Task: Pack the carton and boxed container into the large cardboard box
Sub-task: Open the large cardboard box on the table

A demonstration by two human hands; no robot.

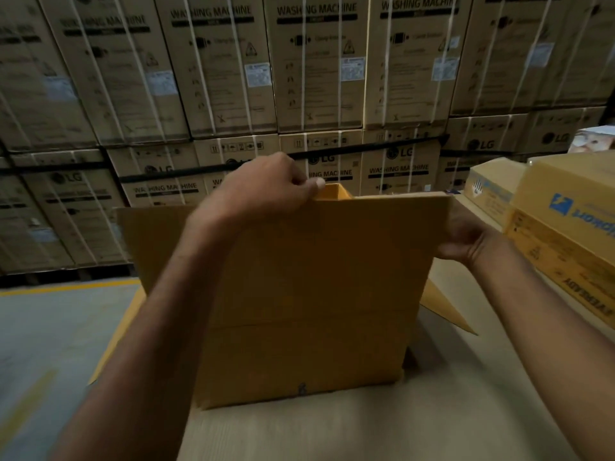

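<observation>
Two hands (266, 184) (466, 241) hold large cardboard box (316, 277), interior hidden.

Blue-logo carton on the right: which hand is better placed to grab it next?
Probably the right hand: it grips the large box's right edge, beside that carton. The left hand pinches the top edge, farther away.

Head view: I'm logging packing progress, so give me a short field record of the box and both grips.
large cardboard box: upright on the pale surface, inside hidden
left grip: pinches the box's top edge
right grip: holds the box's right edge
taped cartons: stacked at right, apart from the box
packed so far: cannot tell
</observation>
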